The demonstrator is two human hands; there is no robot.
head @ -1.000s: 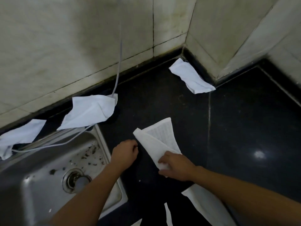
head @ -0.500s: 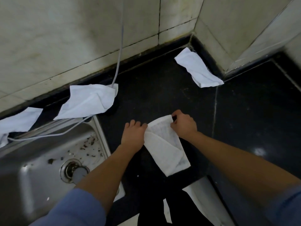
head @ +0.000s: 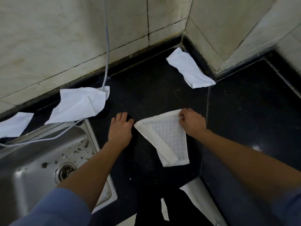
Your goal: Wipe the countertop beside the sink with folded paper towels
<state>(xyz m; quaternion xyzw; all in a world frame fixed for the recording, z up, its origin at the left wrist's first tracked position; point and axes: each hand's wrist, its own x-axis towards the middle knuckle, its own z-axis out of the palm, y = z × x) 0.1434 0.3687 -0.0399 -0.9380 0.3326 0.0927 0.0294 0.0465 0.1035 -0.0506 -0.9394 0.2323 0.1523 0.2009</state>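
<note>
Two hands folding, wiping not begun | countertop (head: 146,95) right of sink (head: 32,168) | paper towel (head: 169,139) flat, just right of sink | right hand (head: 193,123) pinching far corner | left hand (head: 121,129) flat, fingers straight, at sink-side tip | next: finish fold, press, sweep.

Black countertop (head: 146,88) with paper towels (head: 169,136)

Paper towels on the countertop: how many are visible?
4 towels: one pinched by the right hand; one in the back corner; one behind the sink, by the cable; one at the left edge, cut off. White pieces below the front edge may be more.
</note>
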